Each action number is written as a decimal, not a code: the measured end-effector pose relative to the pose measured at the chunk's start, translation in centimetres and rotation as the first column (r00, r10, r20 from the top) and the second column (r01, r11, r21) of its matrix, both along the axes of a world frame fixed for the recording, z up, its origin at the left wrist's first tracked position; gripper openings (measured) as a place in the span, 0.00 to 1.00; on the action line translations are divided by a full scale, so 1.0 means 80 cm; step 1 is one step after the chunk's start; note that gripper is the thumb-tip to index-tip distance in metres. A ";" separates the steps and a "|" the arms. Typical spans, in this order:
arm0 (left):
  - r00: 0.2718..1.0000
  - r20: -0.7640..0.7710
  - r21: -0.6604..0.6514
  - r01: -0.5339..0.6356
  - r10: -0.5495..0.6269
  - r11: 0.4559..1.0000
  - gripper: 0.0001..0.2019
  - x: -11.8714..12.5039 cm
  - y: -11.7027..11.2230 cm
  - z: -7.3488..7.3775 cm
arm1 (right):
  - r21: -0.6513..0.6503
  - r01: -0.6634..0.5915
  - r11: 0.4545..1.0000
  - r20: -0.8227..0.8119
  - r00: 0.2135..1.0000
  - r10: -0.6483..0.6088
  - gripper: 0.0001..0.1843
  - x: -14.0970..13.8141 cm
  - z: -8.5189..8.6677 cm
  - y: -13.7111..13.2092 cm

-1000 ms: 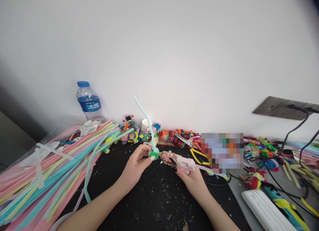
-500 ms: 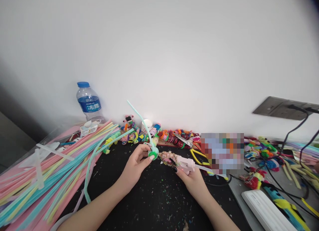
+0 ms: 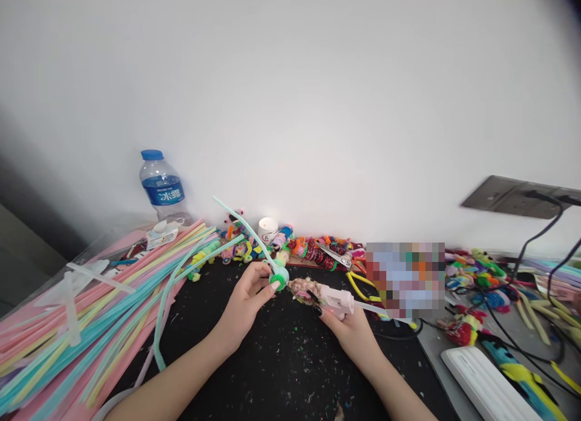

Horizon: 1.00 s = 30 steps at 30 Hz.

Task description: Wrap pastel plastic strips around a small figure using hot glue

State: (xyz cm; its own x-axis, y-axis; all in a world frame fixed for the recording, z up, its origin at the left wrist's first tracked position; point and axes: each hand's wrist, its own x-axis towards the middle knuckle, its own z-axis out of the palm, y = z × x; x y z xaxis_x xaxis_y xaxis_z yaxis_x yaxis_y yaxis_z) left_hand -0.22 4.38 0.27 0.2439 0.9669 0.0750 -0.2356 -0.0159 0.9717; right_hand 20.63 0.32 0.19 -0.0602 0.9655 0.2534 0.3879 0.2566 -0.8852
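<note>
Between the thumb and fingers of my left hand (image 3: 252,291) is a small coiled green pipe-cleaner piece (image 3: 278,278). From it a long pale mint pipe-cleaner stem (image 3: 242,221) sticks up and leans to the left. My right hand (image 3: 347,330) is closed around a pale pink hot glue gun (image 3: 338,298), with a translucent glue stick (image 3: 370,307) coming out of its back end. Fuzz and residue cover the front of the gun. Its nozzle points left, close beside the green piece; whether they touch I cannot tell.
Loose pastel pipe cleaners (image 3: 136,300) lie in a pile at left, with a water bottle (image 3: 162,188) behind. Along the wall are colourful pipe-cleaner figures (image 3: 245,248), a paper cup (image 3: 268,229), scissors (image 3: 338,256) and yellow-handled pliers (image 3: 361,286). Black cables and a white case (image 3: 488,381) are at right.
The green piece has turned a little in my left hand. Its mint stem has swung lower and further left. My right hand and the glue gun have barely moved.
</note>
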 end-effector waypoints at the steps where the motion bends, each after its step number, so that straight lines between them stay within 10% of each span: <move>1: 1.000 0.006 -0.001 -0.001 0.001 1.000 0.07 0.000 0.000 0.000 | 0.000 -0.006 1.000 0.000 1.000 0.006 0.14 0.000 0.001 0.000; 30: 0.999 0.036 -0.035 -0.004 0.005 0.999 0.06 0.001 -0.002 0.006 | -0.030 -0.030 0.999 0.012 0.999 0.030 0.12 -0.003 0.005 -0.003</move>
State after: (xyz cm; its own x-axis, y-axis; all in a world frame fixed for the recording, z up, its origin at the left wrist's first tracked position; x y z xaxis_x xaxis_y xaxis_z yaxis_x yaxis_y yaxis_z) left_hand -0.11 4.22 0.77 0.2371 0.9702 0.0502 -0.2702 0.0163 0.9627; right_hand 20.35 0.07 0.58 -0.0921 0.9704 0.2234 0.3915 0.2416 -0.8879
